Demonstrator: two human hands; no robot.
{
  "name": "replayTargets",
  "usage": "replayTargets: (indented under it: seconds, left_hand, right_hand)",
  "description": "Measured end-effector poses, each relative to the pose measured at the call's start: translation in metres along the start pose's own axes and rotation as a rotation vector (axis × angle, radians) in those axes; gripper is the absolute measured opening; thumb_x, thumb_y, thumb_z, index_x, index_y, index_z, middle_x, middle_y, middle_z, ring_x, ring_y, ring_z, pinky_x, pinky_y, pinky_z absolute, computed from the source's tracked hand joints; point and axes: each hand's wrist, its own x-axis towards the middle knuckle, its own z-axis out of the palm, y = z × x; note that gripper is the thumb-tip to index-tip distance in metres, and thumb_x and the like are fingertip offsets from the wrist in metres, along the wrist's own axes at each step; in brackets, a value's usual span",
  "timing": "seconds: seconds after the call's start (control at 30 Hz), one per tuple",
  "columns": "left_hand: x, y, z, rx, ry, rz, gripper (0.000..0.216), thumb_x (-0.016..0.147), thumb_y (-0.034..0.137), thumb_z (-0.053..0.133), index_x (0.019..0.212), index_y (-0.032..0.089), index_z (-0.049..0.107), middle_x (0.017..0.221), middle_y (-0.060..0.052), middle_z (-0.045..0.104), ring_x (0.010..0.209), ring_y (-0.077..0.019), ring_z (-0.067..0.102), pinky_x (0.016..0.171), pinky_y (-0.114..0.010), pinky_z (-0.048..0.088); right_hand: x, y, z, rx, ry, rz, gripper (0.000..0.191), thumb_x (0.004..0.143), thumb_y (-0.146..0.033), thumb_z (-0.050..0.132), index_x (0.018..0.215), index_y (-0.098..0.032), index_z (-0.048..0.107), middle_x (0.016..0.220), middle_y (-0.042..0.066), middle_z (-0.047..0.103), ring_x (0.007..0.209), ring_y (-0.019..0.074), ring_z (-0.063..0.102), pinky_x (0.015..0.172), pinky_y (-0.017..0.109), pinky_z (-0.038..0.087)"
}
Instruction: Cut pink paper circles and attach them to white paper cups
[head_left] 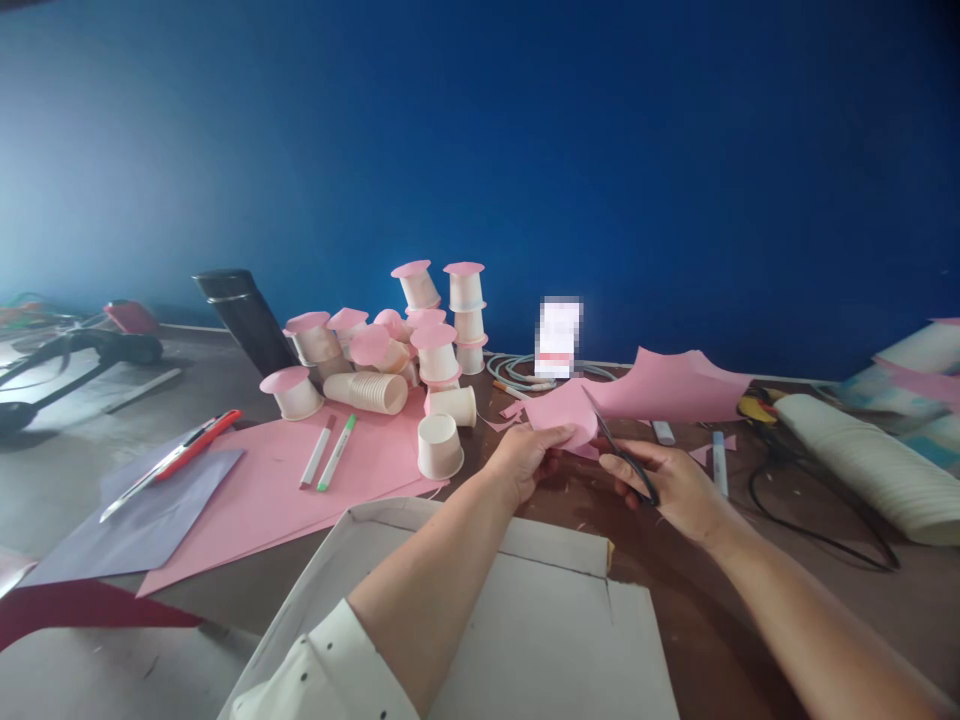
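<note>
Pinched in my left hand (526, 462) is a piece of pink paper (559, 412) with a rounded edge near my thumb. My right hand (671, 485) grips the black handles of a pair of scissors (637, 470), whose blades point up and left against the paper. Behind the scissors a larger pink sheet with a scalloped, cut edge (667, 385) spreads to the right. Small pink scraps lie beside my left hand. Whether the blades are apart is hard to make out.
To the left stand several paper cups (437, 447), many topped with pink discs. A utility knife (195, 440), two markers (337, 452) and pink sheets (300, 500) lie nearby. A white cardboard lid (555, 620) sits in front; a long cup stack (862, 465) and a black cable are right.
</note>
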Motion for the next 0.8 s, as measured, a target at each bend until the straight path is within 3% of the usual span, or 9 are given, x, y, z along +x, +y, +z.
replayTargets:
  seconds: [0.8]
  left_hand:
    - [0.0016, 0.0031, -0.0028, 0.047, -0.001, 0.02, 0.03, 0.058, 0.029, 0.081, 0.074, 0.013, 0.06, 0.055, 0.003, 0.049, 0.047, -0.0038, 0.041, 0.044, -0.016, 0.032]
  right_hand:
    - [-0.0002, -0.0026, -0.0008, 0.002, 0.022, 0.027, 0.057, 0.072, -0.054, 0.067, 0.115, -0.017, 0.067, 0.055, -0.002, 0.058, 0.046, 0.0108, 0.053, 0.046, 0.022, 0.041]
